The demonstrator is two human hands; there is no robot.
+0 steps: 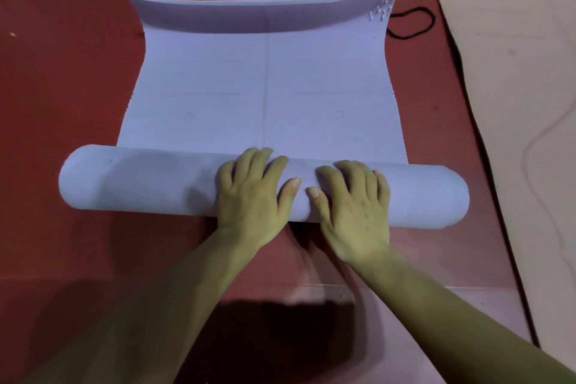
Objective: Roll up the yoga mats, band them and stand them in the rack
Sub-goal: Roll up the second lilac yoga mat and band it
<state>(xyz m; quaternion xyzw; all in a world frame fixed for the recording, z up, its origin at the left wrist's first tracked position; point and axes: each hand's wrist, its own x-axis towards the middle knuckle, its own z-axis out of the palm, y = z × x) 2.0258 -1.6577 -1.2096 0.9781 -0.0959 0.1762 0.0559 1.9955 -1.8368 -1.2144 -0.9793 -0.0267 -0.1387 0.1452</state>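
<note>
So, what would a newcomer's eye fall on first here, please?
The pale lilac yoga mat, half rolled on the red floor at the centre, its far edge curling up. The left hand and right hand press side by side on the roll. A black cord lies beyond its far right corner.

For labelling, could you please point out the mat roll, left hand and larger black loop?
mat roll (140,184): head view, its left half.
left hand (252,196): head view, its back.
larger black loop (432,21): head view, right side.

No legible text, label, brand or number; only faint embossed guide lines (266,87) and two small circles (339,114) on lilac yoga mat (218,87).
</note>
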